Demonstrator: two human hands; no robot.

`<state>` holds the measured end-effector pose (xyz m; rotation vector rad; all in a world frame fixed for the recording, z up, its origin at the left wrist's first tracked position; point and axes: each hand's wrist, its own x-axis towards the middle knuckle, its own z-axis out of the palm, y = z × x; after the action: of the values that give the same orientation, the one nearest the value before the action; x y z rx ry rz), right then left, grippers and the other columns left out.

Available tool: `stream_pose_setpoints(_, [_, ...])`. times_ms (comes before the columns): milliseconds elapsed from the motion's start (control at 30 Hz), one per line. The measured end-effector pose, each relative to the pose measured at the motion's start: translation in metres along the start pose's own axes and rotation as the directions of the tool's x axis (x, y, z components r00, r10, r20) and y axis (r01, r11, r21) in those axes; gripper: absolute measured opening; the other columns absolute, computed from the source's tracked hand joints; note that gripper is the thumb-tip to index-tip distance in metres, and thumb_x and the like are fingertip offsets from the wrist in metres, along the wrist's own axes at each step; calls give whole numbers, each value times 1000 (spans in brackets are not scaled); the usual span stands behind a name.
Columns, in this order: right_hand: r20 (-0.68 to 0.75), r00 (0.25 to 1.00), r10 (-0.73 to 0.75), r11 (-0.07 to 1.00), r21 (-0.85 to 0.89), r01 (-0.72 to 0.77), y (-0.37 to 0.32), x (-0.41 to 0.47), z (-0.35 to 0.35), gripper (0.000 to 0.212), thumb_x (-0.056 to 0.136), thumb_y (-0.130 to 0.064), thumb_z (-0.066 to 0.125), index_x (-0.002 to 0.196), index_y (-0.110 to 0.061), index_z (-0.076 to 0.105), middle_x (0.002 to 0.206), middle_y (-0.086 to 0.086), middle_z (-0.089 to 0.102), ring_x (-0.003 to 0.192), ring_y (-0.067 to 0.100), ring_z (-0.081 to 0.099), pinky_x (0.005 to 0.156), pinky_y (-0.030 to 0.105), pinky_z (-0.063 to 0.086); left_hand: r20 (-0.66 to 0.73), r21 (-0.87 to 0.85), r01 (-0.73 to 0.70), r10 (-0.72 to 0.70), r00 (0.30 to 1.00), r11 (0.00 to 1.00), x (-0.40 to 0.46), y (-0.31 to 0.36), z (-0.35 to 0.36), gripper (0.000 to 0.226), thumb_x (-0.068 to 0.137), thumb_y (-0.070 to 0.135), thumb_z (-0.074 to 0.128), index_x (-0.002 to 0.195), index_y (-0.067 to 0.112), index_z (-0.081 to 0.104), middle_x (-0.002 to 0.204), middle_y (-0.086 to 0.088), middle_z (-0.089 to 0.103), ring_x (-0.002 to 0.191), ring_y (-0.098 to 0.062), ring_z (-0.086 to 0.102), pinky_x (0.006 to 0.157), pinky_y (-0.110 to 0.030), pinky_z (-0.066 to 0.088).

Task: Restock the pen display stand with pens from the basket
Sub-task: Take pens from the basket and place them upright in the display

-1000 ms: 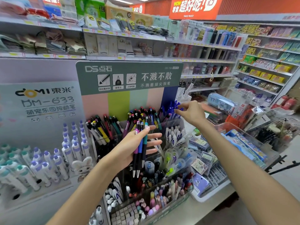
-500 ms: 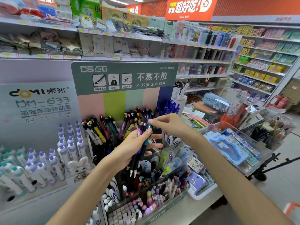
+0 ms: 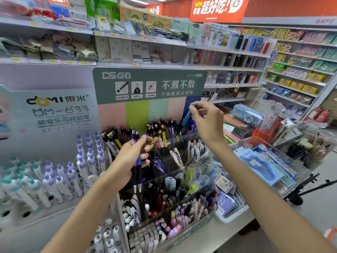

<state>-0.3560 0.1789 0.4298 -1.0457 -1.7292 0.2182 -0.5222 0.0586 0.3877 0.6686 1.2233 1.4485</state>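
Observation:
The pen display stand [image 3: 149, 84] has a grey-green header and pastel stripes, with clear compartments full of pens [image 3: 160, 128] below. My left hand [image 3: 131, 159] is shut on two pens [image 3: 137, 172], one purple and one blue, tips pointing down, in front of the stand's middle compartments. My right hand [image 3: 206, 121] is raised at the stand's upper right, pinching a teal pen [image 3: 187, 115] by its top end above the blue section. No basket is identifiable.
A white display [image 3: 54, 110] of capped white pens stands at the left. A clear bin [image 3: 269, 161] of packaged stationery and a white tray [image 3: 228, 214] lie on the counter to the right. Stocked shelves run behind and down the right-hand aisle.
My right hand came to the bundle in my left hand, took the teal pen and lifted it up to the right. My left hand now holds two pens instead of three.

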Motion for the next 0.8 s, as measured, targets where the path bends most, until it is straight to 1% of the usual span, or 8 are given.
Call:
stream_pose_setpoints(100, [175, 984, 38, 995, -95, -21, 7, 2, 15, 20, 85, -18, 69, 103, -8, 70, 89, 7, 72, 82, 22, 67, 82, 41, 54, 42, -50, 32, -30, 999, 998, 0, 0, 2, 21, 101, 20, 44, 83, 13, 51, 50, 8, 32, 32, -1, 25, 30, -13, 22])
stream_pose_setpoints(200, [284, 957, 63, 993, -118, -31, 15, 1, 21, 28, 80, -17, 75, 101, -12, 58, 79, 4, 68, 79, 24, 67, 77, 41, 54, 92, -144, 72, -59, 994, 987, -2, 3, 3, 20, 95, 14, 39, 75, 16, 34, 55, 5, 28, 34, -3, 23, 29, -12, 15])
stream_pose_setpoints(367, [419, 906, -56, 902, -368, 226, 15, 1, 20, 25, 86, -26, 67, 92, -10, 48, 85, 8, 61, 81, 33, 59, 69, 41, 48, 130, -176, 68, -46, 990, 982, -4, 2, 1, 11, 90, 12, 31, 79, 14, 33, 60, 3, 28, 35, -4, 23, 30, -12, 16])
stream_pose_setpoints(467, [393, 913, -113, 862, -418, 286, 5, 1, 14, 22, 89, -32, 62, 92, -11, 56, 87, 1, 50, 80, 25, 56, 64, 33, 41, 120, -169, 68, -48, 992, 983, -4, 2, 6, 13, 94, 9, 30, 85, 11, 40, 56, 4, 33, 35, -4, 26, 29, -13, 16])
stream_pose_setpoints(567, [364, 931, 5, 991, -128, 44, -18, -14, 9, 22, 90, -39, 61, 94, -19, 71, 84, -9, 60, 72, 5, 55, 65, 20, 41, 145, -98, 58, -43, 988, 994, -4, 1, 14, 19, 98, 6, 30, 86, 9, 45, 52, 5, 40, 36, -3, 29, 29, -14, 19])
stream_pose_setpoints(633, [530, 838, 127, 982, 52, -182, -31, -27, 6, 25, 88, -41, 64, 95, -20, 75, 68, -18, 63, 60, -8, 53, 58, 7, 37, 193, -18, 24, -20, 981, 1000, -4, -1, 19, 20, 101, 6, 32, 88, 7, 47, 55, 5, 43, 38, -2, 33, 31, -14, 22])
stream_pose_setpoints(700, [648, 738, 191, 924, 134, -357, -35, -37, 3, 21, 88, -34, 66, 96, -17, 75, 51, -21, 58, 49, -7, 49, 49, 6, 34, 231, 72, -39, 22, 973, 997, -3, -5, 22, 15, 101, 7, 38, 91, 5, 49, 62, 3, 46, 41, -2, 37, 34, -14, 26])
stream_pose_setpoints(800, [679, 700, 220, 876, 178, -448, -30, -42, -4, 13, 87, -29, 68, 92, -20, 76, 55, -14, 62, 52, 3, 42, 48, 12, 36, 264, 161, -102, 57, 963, 982, -1, -10, 24, 15, 100, 10, 44, 91, 7, 55, 72, 1, 53, 51, -2, 43, 39, -14, 33])
